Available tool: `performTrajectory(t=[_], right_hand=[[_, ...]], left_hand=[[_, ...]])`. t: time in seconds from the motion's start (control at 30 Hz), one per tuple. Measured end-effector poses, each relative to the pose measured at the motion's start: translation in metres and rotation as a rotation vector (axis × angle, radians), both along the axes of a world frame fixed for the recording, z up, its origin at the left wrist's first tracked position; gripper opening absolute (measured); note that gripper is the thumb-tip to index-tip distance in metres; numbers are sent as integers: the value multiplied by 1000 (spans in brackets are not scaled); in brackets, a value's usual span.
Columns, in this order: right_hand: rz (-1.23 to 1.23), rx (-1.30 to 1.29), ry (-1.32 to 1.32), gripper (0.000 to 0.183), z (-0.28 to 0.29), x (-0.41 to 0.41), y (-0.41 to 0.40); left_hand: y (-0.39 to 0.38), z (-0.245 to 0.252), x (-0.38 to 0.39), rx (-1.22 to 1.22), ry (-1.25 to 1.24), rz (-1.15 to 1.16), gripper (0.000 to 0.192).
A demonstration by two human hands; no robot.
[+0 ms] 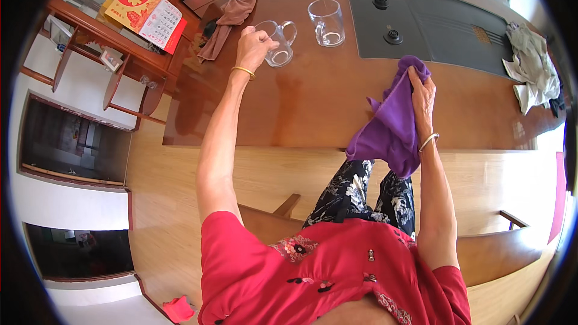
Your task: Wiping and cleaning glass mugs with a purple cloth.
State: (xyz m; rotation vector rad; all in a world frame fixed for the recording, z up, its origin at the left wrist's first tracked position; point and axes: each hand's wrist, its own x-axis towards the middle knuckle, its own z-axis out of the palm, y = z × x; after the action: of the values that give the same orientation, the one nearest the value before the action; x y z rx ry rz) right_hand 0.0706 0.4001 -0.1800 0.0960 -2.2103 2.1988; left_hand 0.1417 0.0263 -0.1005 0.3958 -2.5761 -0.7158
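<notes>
On the left, my left hand [255,48] grips the rim of a clear glass mug [278,56], thumb and fingers at its near left side; the mug's handle points to the upper right. A second clear glass mug [333,22] stands on the wooden table [289,108] a little to the right, untouched. My right hand [422,92] holds a purple cloth [393,122] bunched at its top, and the cloth hangs over the table's near edge towards my legs.
A dark tea tray with round knobs [433,27] lies at the back right. Grey-green cloth [533,63] is heaped at its right end, and a brown cloth [226,25] lies at the back left. A calendar [149,18] hangs by the cabinet. Wooden benches [501,253] are below.
</notes>
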Motion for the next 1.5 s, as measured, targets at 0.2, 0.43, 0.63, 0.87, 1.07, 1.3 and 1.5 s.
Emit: performTrajectory(t=[0.2,0.43,0.63,0.87,1.07,1.3,1.5], right_hand=[[-63,-110,24,39,12,6,2],[-79,-146,55,52,11,16,11],[187,-291,-65,48,18,36,20],[176,49,239,40,32,31,34],[148,128,229,23,40,28,27],[14,203,152,20,39,18,12],[-88,280,570,16,19,12,12]], left_hand=[[47,6,42,122,27,-56,19],[137,-2,58,264,66,-258,15],[201,-12,33,185,181,-448,15],[240,-29,10,163,287,-514,35],[243,-38,1,459,293,-502,80],[243,-57,-10,500,413,-527,58],[247,-62,-8,512,474,-518,53]])
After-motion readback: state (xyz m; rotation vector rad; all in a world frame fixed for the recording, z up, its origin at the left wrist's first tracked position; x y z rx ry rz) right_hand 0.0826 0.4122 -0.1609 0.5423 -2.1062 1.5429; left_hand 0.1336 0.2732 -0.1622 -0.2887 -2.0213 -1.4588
